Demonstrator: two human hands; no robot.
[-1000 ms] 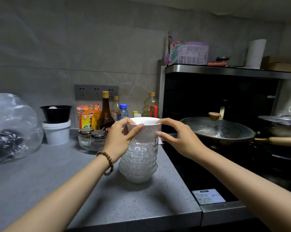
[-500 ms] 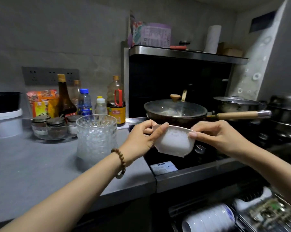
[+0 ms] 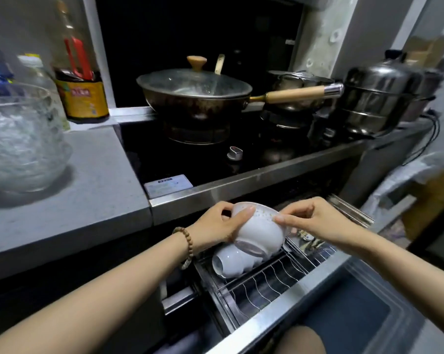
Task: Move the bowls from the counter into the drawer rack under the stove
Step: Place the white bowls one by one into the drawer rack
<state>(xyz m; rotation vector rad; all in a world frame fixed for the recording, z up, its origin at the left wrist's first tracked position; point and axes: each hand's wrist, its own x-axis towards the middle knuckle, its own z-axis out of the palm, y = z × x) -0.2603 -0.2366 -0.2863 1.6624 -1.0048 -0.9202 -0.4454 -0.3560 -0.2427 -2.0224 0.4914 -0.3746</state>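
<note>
I hold a white bowl [image 3: 259, 231] tilted on its side, base toward me, just above the wire drawer rack [image 3: 264, 279] pulled out under the stove. My left hand [image 3: 215, 226] grips its left rim and my right hand [image 3: 315, 221] pinches its right rim. Below it, other white bowls [image 3: 231, 261] stand on edge in the rack's left end. A stack of clear glass bowls [image 3: 19, 139] sits on the grey counter [image 3: 95, 190] at the left.
A lidded wok [image 3: 195, 95] with a wooden handle sits on the black stove, with steel pots [image 3: 379, 98] to its right. Sauce bottles [image 3: 80, 80] stand at the counter's back. The drawer's steel front [image 3: 318, 290] juts toward me. Utensils lie in the rack's right part.
I lifted the white bowl off the glass stack, carried it right and down past the stove edge, and tilted it over the rack. My view swung down and to the right.
</note>
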